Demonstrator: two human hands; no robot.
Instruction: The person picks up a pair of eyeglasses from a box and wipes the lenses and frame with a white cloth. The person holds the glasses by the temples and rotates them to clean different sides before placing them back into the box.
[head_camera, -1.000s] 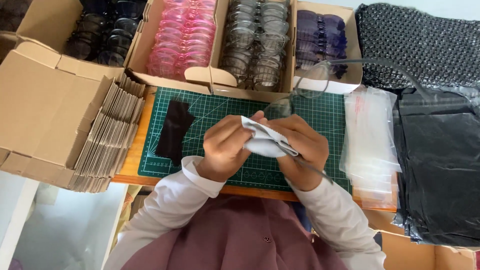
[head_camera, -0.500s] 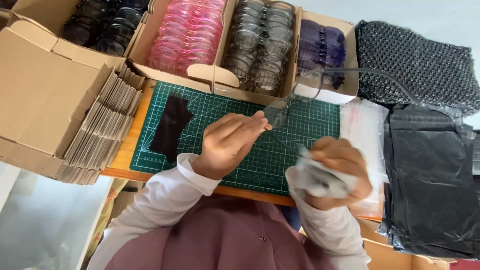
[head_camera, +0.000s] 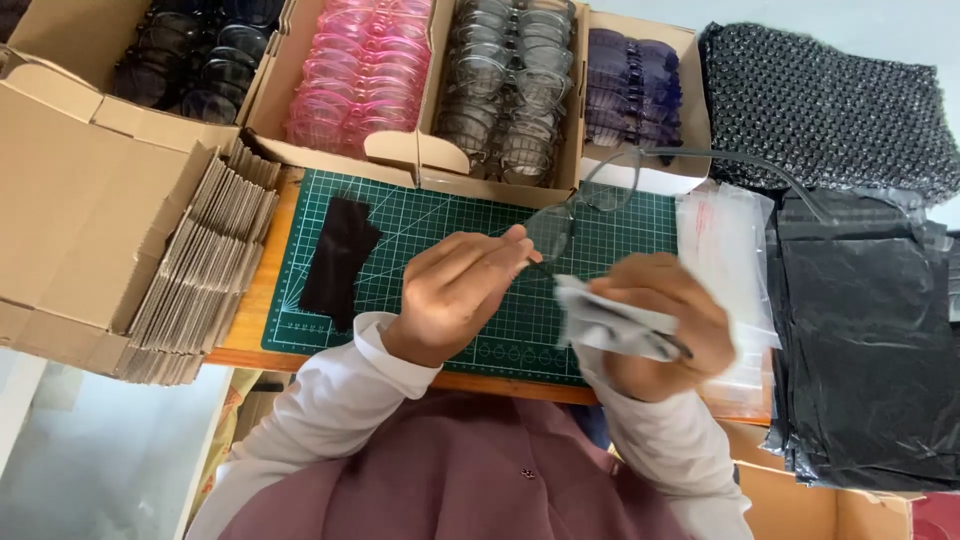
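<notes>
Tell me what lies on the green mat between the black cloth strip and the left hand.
In the head view, nothing: the stretch of green cutting mat between the black cloth strip and the left hand is bare grid, with only the hand's white sleeve nearer the mat's edge.

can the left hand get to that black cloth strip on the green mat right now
Probably not freely: the left hand pinches the clear glasses. The black cloth strip lies uncovered on the green mat beside it, nothing between.

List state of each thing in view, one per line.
Clear-framed glasses: unfolded, held up over the green cutting mat.
Left hand: fingers pinching the glasses.
Right hand: closed on grey cleaning cloth.
Cardboard boxes of glasses: open, full.
Black pouch: flat on mat.
</notes>
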